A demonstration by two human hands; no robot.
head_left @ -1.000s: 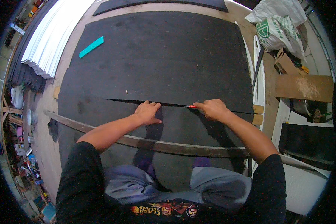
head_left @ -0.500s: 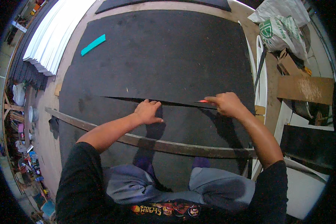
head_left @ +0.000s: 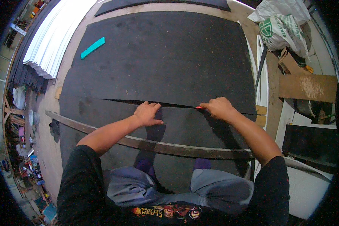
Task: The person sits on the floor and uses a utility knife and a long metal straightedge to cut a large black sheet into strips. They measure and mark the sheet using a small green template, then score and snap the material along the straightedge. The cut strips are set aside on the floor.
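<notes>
Black matting (head_left: 158, 56) filled mid-frame, the left hand (head_left: 147, 114) spread on it, seemingly for steadiness, the right hand (head_left: 217, 109) clenched around a red tool (head_left: 199, 107).

Relative to the long bar (head_left: 177, 150), I observe a broad passage on its far side, across the outer area of the black sheet (head_left: 162, 45), with the turquoise strip (head_left: 93, 48) lying as a low obstacle well beyond the bar's left end. Nearer the bar on that same side, the left hand (head_left: 148, 114) and the right hand (head_left: 219, 109), the latter gripping a red tool (head_left: 199, 107), flank a narrow gap above the slit (head_left: 177, 105). Both forearms (head_left: 109, 132) cross over the bar, leaving its middle section accessible between them, while the knees (head_left: 218, 182) obstruct its near side.
</notes>
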